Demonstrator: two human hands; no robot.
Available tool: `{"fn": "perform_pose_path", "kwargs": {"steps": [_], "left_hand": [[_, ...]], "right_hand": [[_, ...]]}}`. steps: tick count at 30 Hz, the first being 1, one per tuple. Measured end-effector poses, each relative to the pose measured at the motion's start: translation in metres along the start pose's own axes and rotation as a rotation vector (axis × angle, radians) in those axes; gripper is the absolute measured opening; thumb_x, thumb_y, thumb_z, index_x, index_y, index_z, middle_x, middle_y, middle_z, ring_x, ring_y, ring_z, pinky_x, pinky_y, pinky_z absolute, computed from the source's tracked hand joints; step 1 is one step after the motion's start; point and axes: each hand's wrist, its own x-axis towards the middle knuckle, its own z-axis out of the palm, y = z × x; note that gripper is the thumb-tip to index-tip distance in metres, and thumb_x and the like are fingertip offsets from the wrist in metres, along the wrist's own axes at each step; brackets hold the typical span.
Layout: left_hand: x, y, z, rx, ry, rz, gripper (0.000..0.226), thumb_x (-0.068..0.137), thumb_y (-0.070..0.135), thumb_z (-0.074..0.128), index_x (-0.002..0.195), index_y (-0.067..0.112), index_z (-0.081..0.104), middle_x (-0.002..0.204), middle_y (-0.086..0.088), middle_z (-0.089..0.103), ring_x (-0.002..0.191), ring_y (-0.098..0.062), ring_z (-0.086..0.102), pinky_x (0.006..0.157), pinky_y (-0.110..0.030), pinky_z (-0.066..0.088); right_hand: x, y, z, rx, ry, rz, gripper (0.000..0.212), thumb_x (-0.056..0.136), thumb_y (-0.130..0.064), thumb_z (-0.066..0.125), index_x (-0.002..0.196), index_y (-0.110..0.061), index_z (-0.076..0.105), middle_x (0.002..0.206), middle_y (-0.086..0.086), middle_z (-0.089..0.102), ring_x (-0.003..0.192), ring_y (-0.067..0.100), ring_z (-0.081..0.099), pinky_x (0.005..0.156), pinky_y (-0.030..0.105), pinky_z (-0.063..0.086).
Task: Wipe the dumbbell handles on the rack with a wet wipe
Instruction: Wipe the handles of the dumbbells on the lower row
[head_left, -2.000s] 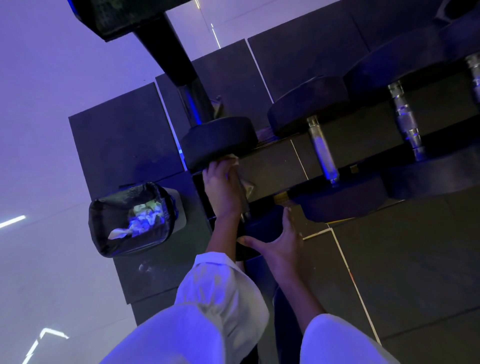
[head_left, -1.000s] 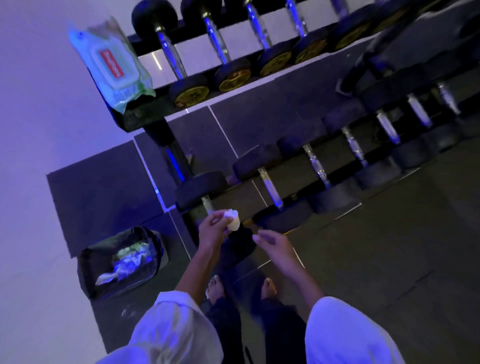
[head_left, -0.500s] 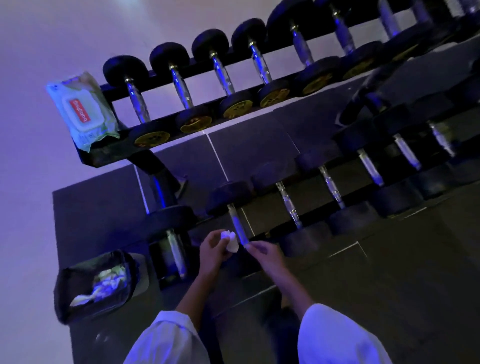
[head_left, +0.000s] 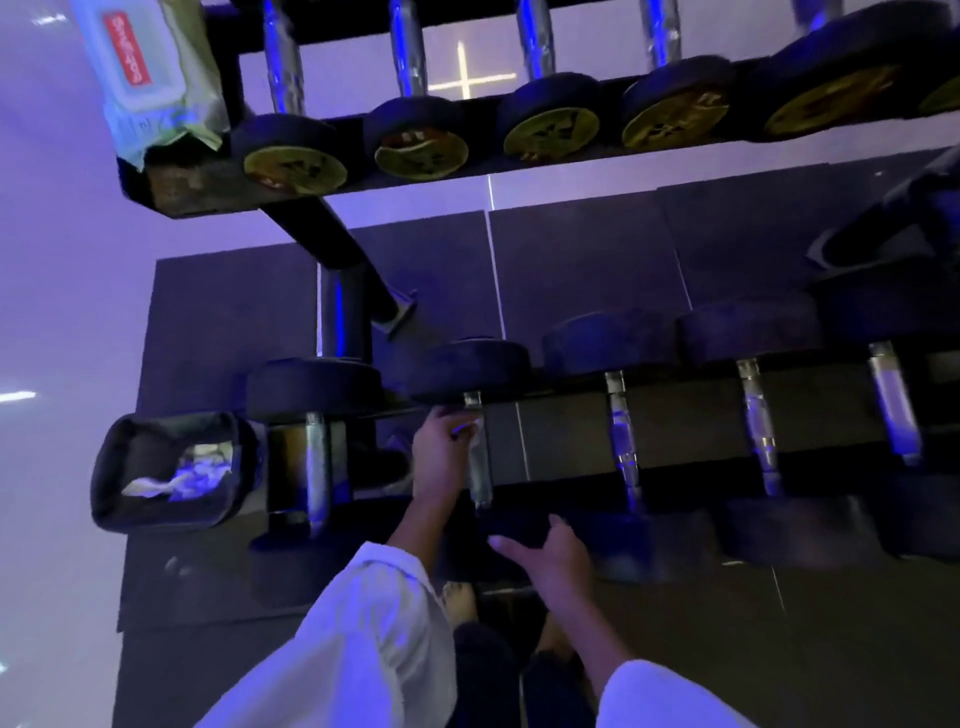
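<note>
The second dumbbell (head_left: 467, 371) from the left end of the rack's (head_left: 571, 400) lower tier served as the centre of the work. The left hand (head_left: 440, 460) was curled round the far end of that dumbbell's chrome handle (head_left: 480, 470), just under its far head. A pale, blurred scrap of wet wipe (head_left: 468, 429) showed between the fingertips and the metal. The right hand (head_left: 557, 552) lay apart from the left, at the near end of the same dumbbell. Its fingers were loose and spread, resting against the dark near head and holding nothing.

To the left of that dumbbell stood one more dumbbell (head_left: 317, 457), the last in the lower row. Further left again was a small bin (head_left: 111, 467) with a black liner and crumpled wipes inside. To the right of the gripped dumbbell three more chrome handles ran on in line along the same tier.

Above it, the upper tier carried a row of smaller dumbbells with yellowish end plates (head_left: 296, 166). A pack of wet wipes (head_left: 150, 78) with a red label sat at that tier's left end. Below the gripped dumbbell, white sleeves (head_left: 363, 639) covered both forearms, and bare toes (head_left: 457, 597) showed on the dark floor mat (head_left: 228, 322).
</note>
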Motion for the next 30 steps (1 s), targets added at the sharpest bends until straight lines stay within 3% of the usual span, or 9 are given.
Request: {"fn": "perform_pose_path", "kwargs": {"steps": [5,11,14,17,19,22,24,27,30], "left_hand": [[-0.031,-0.026,-0.006,0.279,-0.255,0.487,0.009,0.066,0.009,0.065,0.069,0.010,0.073,0.080,-0.007,0.069,0.070,-0.017,0.067,0.064,-0.013,0.037],[0.018,-0.013,0.002,0.234,-0.190,0.384,0.024,0.074,0.009,0.060,0.093,0.007,0.074,0.099,-0.013,0.068,0.091,-0.029,0.064,0.082,-0.033,0.050],[-0.009,-0.026,-0.002,0.140,-0.184,0.395,0.015,0.077,0.007,0.063,0.085,0.008,0.075,0.099,-0.010,0.068,0.089,-0.017,0.062,0.080,-0.022,0.047],[-0.032,-0.033,-0.013,-0.055,-0.281,0.185,0.024,0.073,-0.013,0.059,0.078,0.005,0.074,0.090,-0.003,0.066,0.079,0.002,0.061,0.073,-0.006,0.044],[-0.017,-0.029,-0.010,-0.197,-0.167,0.003,0.034,0.070,-0.019,0.056,0.074,0.012,0.071,0.080,0.000,0.067,0.065,0.011,0.060,0.068,-0.008,0.046],[0.025,-0.032,0.009,-0.448,0.097,-0.214,0.036,0.069,-0.018,0.058,0.070,0.017,0.067,0.060,0.017,0.066,0.065,-0.003,0.061,0.075,-0.029,0.049],[0.026,-0.031,0.014,-0.527,0.143,-0.286,0.033,0.070,-0.019,0.057,0.076,0.012,0.068,0.059,0.019,0.065,0.065,-0.005,0.061,0.074,-0.029,0.050],[-0.008,-0.036,0.006,-0.486,-0.029,-0.396,0.020,0.075,-0.015,0.061,0.087,0.000,0.069,0.075,-0.004,0.067,0.058,0.000,0.060,0.056,-0.012,0.049],[-0.020,-0.040,-0.006,-0.525,-0.229,-0.597,0.018,0.078,-0.017,0.058,0.079,0.001,0.062,0.065,-0.010,0.062,0.046,-0.007,0.058,0.041,-0.014,0.047]], "right_hand": [[0.000,0.006,0.006,0.165,0.059,0.014,0.090,0.065,-0.032,0.082,0.137,0.002,0.039,0.136,0.019,0.049,0.126,0.026,0.047,0.100,0.027,0.035],[0.000,0.009,0.009,0.262,0.071,0.050,0.092,0.062,-0.026,0.085,0.137,0.002,0.038,0.132,0.020,0.052,0.124,0.027,0.049,0.101,0.030,0.038],[0.000,0.008,0.010,0.287,0.061,0.075,0.094,0.062,-0.025,0.085,0.139,0.000,0.037,0.132,0.020,0.052,0.123,0.028,0.050,0.101,0.034,0.041],[-0.003,0.007,0.007,0.313,0.062,0.065,0.094,0.061,-0.025,0.086,0.138,0.000,0.038,0.130,0.019,0.054,0.121,0.027,0.051,0.099,0.031,0.040],[-0.004,0.007,0.008,0.325,0.063,0.069,0.094,0.062,-0.025,0.085,0.139,0.000,0.037,0.134,0.018,0.050,0.125,0.027,0.048,0.101,0.030,0.038],[-0.002,0.009,0.012,0.343,0.075,0.074,0.098,0.059,-0.027,0.086,0.140,-0.003,0.035,0.137,0.019,0.047,0.119,0.032,0.053,0.102,0.040,0.042],[-0.001,0.010,0.014,0.351,0.079,0.079,0.100,0.058,-0.028,0.087,0.140,-0.005,0.036,0.136,0.019,0.048,0.115,0.034,0.056,0.096,0.047,0.047],[-0.001,0.012,0.012,0.369,0.062,0.076,0.096,0.060,-0.023,0.086,0.140,-0.004,0.035,0.136,0.018,0.048,0.124,0.029,0.049,0.102,0.042,0.043],[-0.003,0.012,0.010,0.399,0.034,0.078,0.094,0.062,-0.020,0.084,0.141,-0.004,0.034,0.137,0.017,0.047,0.127,0.027,0.045,0.106,0.036,0.038]]}}
